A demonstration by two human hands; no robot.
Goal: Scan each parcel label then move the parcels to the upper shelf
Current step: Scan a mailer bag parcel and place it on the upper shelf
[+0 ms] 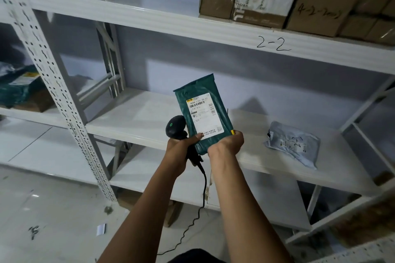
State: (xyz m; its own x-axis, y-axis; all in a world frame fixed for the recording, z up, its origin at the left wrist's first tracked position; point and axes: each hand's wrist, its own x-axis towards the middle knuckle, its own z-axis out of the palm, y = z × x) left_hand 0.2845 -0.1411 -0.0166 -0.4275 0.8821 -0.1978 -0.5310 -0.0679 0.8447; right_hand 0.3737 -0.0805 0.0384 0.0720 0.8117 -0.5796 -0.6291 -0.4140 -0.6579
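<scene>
A dark green parcel (pixel 202 100) with a white barcode label (pixel 204 114) stands upright in front of the middle shelf (pixel 136 117). My right hand (pixel 226 144) grips its lower right corner. My left hand (pixel 181 149) holds a black barcode scanner (pixel 176 127) by the handle, and its thumb presses the label's bottom edge. The scanner head sits just left of the parcel. A grey poly parcel (pixel 292 142) lies flat on the middle shelf to the right. The upper shelf (pixel 149 17), marked "2-2", carries several cardboard boxes (pixel 263 0) at its right end.
The scanner's coiled cable (pixel 198 209) hangs down toward the floor. A perforated white upright (pixel 49 74) stands at the left. More green parcels (pixel 19 89) sit on the neighbouring rack at far left. A lower shelf (pixel 162 179) lies beneath.
</scene>
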